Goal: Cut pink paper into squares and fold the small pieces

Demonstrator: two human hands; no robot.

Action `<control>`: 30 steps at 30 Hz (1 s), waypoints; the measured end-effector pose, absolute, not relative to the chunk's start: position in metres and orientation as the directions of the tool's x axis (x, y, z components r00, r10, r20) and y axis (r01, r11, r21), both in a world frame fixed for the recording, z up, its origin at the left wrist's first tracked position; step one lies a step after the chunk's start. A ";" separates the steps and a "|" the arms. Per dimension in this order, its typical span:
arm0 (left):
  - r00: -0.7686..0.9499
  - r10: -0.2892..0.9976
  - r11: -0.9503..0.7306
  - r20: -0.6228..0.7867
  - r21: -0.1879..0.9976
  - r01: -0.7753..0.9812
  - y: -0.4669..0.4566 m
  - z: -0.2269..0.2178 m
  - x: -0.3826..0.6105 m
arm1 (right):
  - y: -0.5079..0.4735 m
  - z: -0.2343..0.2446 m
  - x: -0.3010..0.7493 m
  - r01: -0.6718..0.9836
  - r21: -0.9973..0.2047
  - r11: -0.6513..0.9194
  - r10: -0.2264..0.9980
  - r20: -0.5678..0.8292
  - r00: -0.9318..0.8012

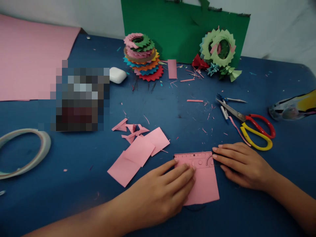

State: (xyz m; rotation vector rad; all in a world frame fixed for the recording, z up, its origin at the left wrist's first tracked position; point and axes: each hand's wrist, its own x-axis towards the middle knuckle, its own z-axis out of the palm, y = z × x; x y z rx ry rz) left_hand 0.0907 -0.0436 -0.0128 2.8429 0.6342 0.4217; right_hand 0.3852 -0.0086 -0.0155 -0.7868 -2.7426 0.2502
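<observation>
A pink paper square (204,186) lies on the blue table near the front, with a clear ruler (194,159) laid across its top edge. My left hand (160,191) rests flat on the paper, its stretched fingers pressing the paper and the ruler's lower edge. My right hand (240,164) lies flat on the table just right of the paper, its fingertips touching the ruler's right end. Neither hand grips anything.
Several cut pink squares (139,153) and folded scraps (128,128) lie left of the paper. Red and yellow scissors (251,128) and a pen lie behind my right hand. Stacked paper rings (143,57), a green ring (219,47), green card (182,29), pink sheet (27,56), tape roll (22,153), white case (117,75).
</observation>
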 end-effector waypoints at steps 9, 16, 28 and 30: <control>0.864 0.442 -0.889 0.240 0.244 0.387 -0.043 -0.012 0.092 | -0.008 -0.015 0.385 0.496 -0.233 0.836 0.543 0.227 -0.809; 0.833 0.461 -0.884 0.306 0.241 0.400 -0.048 -0.014 0.092 | -0.008 -0.018 0.387 0.527 -0.218 0.822 0.567 0.217 -0.795; 0.819 0.501 -0.854 0.279 0.310 0.417 -0.048 -0.013 0.095 | -0.015 -0.013 0.374 0.563 -0.218 0.797 0.603 0.219 -0.767; 0.817 0.506 -0.851 0.276 0.316 0.420 -0.048 -0.013 0.095 | -0.017 -0.013 0.371 0.549 -0.220 0.806 0.586 0.172 -0.792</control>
